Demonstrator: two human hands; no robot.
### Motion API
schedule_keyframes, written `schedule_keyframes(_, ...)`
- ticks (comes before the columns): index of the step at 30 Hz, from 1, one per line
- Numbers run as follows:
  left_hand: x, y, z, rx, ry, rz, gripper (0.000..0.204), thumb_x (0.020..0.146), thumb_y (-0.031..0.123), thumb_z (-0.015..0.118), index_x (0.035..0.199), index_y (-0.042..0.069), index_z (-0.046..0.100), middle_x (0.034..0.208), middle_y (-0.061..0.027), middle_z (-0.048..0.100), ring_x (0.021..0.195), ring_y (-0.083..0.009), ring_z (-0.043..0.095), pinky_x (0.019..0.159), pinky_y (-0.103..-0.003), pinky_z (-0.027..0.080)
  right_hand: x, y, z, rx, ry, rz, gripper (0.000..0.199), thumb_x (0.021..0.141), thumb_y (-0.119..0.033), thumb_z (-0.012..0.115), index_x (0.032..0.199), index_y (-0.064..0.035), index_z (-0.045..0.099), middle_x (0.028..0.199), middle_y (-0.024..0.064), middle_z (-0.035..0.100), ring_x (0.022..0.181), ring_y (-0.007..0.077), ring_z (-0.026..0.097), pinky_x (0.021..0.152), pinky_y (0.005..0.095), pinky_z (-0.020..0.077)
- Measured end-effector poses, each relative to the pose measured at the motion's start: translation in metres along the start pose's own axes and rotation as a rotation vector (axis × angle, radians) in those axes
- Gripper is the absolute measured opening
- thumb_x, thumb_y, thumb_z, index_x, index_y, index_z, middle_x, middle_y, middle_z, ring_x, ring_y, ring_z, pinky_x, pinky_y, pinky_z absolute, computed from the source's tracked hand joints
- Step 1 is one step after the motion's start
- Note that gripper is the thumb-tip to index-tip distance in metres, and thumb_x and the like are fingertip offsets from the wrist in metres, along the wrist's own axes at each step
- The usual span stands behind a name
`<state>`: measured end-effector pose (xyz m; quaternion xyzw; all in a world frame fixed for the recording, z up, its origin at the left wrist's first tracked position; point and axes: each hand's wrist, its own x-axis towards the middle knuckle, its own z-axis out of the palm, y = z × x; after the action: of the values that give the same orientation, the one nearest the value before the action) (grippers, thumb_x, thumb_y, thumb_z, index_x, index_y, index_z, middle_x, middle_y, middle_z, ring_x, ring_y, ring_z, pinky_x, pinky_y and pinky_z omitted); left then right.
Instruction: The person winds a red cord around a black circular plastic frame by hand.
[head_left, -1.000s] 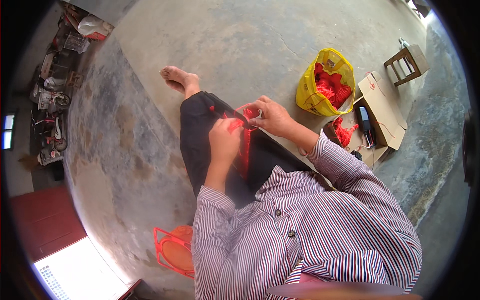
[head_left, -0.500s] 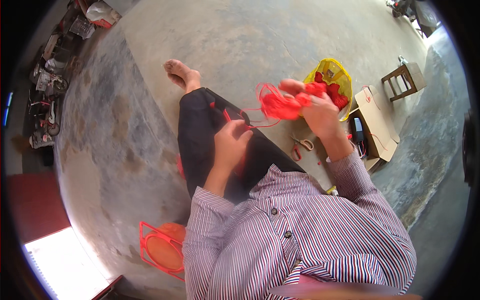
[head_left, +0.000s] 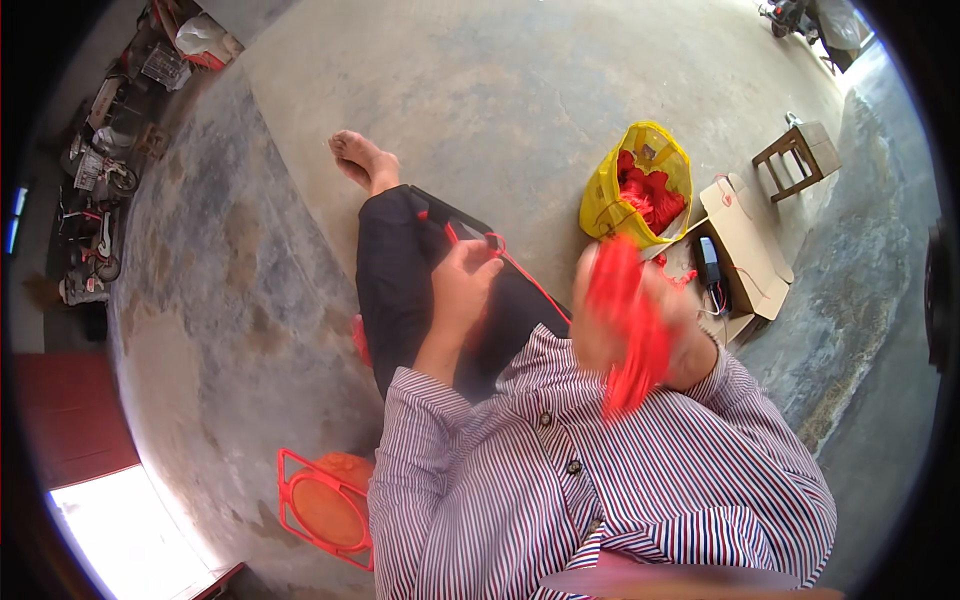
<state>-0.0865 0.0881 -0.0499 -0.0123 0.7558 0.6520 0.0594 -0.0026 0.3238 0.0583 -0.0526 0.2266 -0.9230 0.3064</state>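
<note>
My right hand (head_left: 590, 318), smeared by motion, is closed round a bundle of red cord (head_left: 627, 320) in front of my shirt. From it a taut strand of red cord (head_left: 532, 278) runs left across my dark trousers to my left hand (head_left: 463, 283). The left fingers are pinched on the cord over my lap, by a small loop of it. Just beyond them a narrow red piece (head_left: 450, 232) sticks out along a dark flat thing (head_left: 458, 212) on my leg; its kind is unclear.
A yellow mesh basket (head_left: 603, 195) holding red cord stands ahead to the right. Beside it lies an opened cardboard box (head_left: 750, 245) with a dark device (head_left: 709, 260) in it. Farther right is a wooden stool (head_left: 815, 150). An orange-red plastic chair (head_left: 325, 505) stands at my left.
My right hand has pulled the cord bundle back from beside the basket toward my chest. The strand between the hands has gone from slack to taut. The left hand has barely moved.
</note>
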Motion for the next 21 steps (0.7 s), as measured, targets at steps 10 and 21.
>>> schedule_keyframes(10, 0.001, 0.004, 0.000, -0.010, -0.052, -0.038, 0.021, 0.082, 0.003, 0.073, 0.100, 0.000, 0.062, 0.086, 0.0000, 0.065, 0.076, -0.0060, 0.059, 0.070, -0.021, 0.050, 0.078, 0.032, -0.066, -0.437, 0.379, 0.022, 0.038, 0.103, -0.035, 0.044, 0.120, -0.0030, 0.055, 0.095, 0.0038, 0.060, 0.082, 0.0116, 0.059, 0.073, 0.0259, 0.0486)
schedule_keyframes(21, 0.001, -0.007, 0.007, 0.104, -0.009, 0.102, 0.029, 0.083, 0.008, 0.073, 0.107, -0.002, 0.061, 0.085, -0.0014, 0.064, 0.076, -0.0091, 0.059, 0.069, -0.024, 0.050, 0.062, 0.044, -0.025, -0.816, 0.201, 0.083, 0.024, 0.097, -0.024, 0.058, 0.109, -0.0027, 0.061, 0.085, -0.0076, 0.053, 0.075, 0.0011, 0.046, 0.064, 0.0189, 0.0398)
